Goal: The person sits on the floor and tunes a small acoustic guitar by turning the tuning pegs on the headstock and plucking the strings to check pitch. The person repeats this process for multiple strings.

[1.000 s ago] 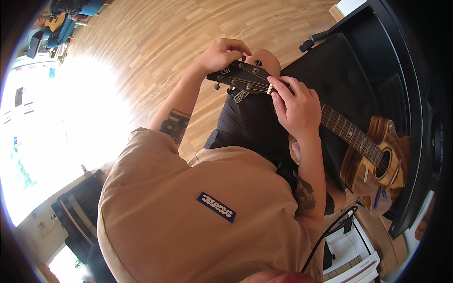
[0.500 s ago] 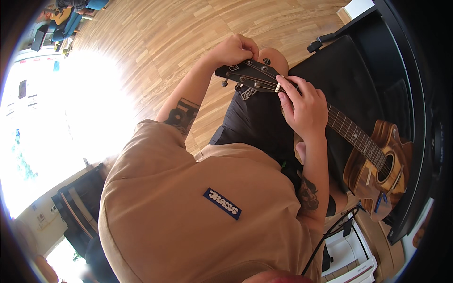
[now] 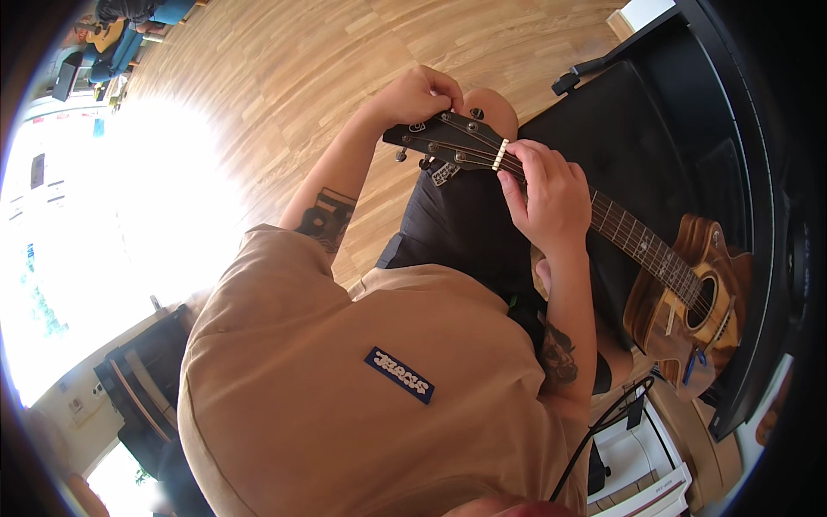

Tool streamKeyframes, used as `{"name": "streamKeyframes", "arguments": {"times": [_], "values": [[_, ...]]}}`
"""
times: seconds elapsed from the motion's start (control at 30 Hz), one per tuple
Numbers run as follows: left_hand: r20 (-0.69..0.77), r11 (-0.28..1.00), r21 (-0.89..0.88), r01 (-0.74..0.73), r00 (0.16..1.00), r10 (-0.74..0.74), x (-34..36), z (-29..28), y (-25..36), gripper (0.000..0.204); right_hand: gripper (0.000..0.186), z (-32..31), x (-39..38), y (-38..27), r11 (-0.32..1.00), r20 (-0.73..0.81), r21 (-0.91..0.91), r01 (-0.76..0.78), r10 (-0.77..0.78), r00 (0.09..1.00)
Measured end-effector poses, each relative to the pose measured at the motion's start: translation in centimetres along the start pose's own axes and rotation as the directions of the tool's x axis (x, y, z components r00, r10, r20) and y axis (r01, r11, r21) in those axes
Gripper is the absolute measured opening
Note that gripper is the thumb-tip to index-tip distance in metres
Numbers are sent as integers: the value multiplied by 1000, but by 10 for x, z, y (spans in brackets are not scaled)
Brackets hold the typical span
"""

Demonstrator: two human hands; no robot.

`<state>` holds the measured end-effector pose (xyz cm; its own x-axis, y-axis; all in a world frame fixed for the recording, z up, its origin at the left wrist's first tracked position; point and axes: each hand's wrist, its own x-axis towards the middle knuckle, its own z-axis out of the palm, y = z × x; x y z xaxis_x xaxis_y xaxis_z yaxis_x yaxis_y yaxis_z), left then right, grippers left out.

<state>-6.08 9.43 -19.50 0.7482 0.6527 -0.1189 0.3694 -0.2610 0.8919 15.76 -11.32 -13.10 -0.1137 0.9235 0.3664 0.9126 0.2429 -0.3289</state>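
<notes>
An acoustic guitar (image 3: 724, 297) lies at a slant, its brown wooden body at the right and its dark headstock (image 3: 439, 138) toward the upper middle, above my legs. At the headstock's far edge, the fingers of my left hand (image 3: 418, 95) are pinched on a tuning peg, which they mostly hide. My right hand (image 3: 549, 194) is over the guitar neck (image 3: 642, 239), just beside the white nut (image 3: 500, 154). Its thumb is on the near side of the neck and its fingertips are on the strings. Some of the fingers are hidden behind the hand.
A black padded surface (image 3: 594, 121) with a raised black rim (image 3: 745, 103) lies beyond and under the guitar. Wooden floor (image 3: 284, 77) spreads at the upper left. A black cable (image 3: 594, 431) runs at the lower right. Far off, a person sits with another guitar (image 3: 108, 36).
My right fingers have slid off the nut a little toward the guitar body, so the nut now shows whole. My left hand stays at the peg, its fingers slightly turned.
</notes>
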Motion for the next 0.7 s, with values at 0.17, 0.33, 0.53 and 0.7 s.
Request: {"name": "streamKeyframes", "arguments": {"times": [0.17,0.33,0.53,0.7], "values": [[-16,998,-57,22,1000,-23,3,-1,-2,21,33,1,0,0,1000,-17,-4,6,-6,1000],[62,992,-73,101,993,-96,1,-2,6,22,32,2,0,1,1000,-12,-20,9,-9,1000],[36,984,66,-162,986,160,5,-4,-9,21,32,1,0,1,1000,-14,-20,11,-12,1000],[55,987,-159,20,998,-11,-2,-5,8,24,32,2,-1,2,1000,-25,-9,13,-13,1000]]}}
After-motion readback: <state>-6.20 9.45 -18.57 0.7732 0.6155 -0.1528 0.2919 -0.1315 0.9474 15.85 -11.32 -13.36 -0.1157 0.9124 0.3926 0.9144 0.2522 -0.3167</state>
